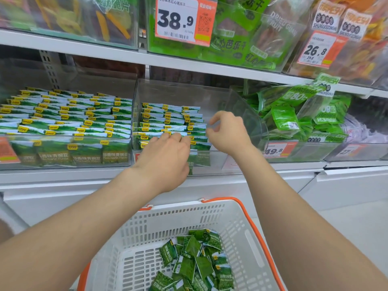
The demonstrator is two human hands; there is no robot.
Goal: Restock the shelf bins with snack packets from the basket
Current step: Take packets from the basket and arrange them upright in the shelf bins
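Head view. Left hand (165,156) rests on rowed green pea snack packets (168,120) in the clear plastic middle bin (241,106); grip indiscernible. Right hand (226,133), at its 3 o'clock, hangs loosely curled, empty. White slotted orange-handled basket (247,238), 6 o'clock, contains loose green packets (195,263).

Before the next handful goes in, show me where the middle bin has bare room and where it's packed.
Bare floor runs down the right side of the middle bin, between the pea packet rows and its curved clear wall; the right hand is over it. The rows under the left hand are tight, and the left bin is full.
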